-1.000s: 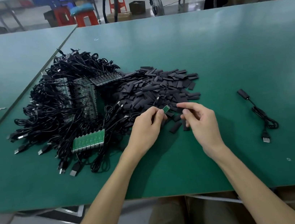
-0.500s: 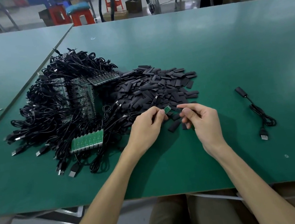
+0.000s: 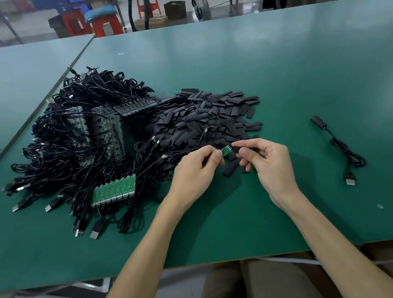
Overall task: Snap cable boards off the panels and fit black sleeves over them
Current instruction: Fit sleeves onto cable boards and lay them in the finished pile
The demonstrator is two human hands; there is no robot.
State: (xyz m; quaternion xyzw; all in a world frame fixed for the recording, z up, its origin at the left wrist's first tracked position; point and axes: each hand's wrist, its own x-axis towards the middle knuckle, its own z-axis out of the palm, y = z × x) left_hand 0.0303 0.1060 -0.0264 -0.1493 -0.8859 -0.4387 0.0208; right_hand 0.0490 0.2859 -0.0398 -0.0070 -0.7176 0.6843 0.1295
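I'm at the sleeving step. My left hand [image 3: 197,171] pinches a small green board [image 3: 227,151] by its cable end, just above the table [image 3: 305,70] and in front of the sleeve pile [image 3: 206,119]. My right hand [image 3: 272,163] is curled, its thumb and forefinger pinching what looks like a black sleeve [image 3: 236,147] just beside the board's free end. Next, I judge, the sleeve's mouth must line up with that edge, then slide on straight. A cable [image 3: 342,151] that looks already sleeved lies well apart to the right.
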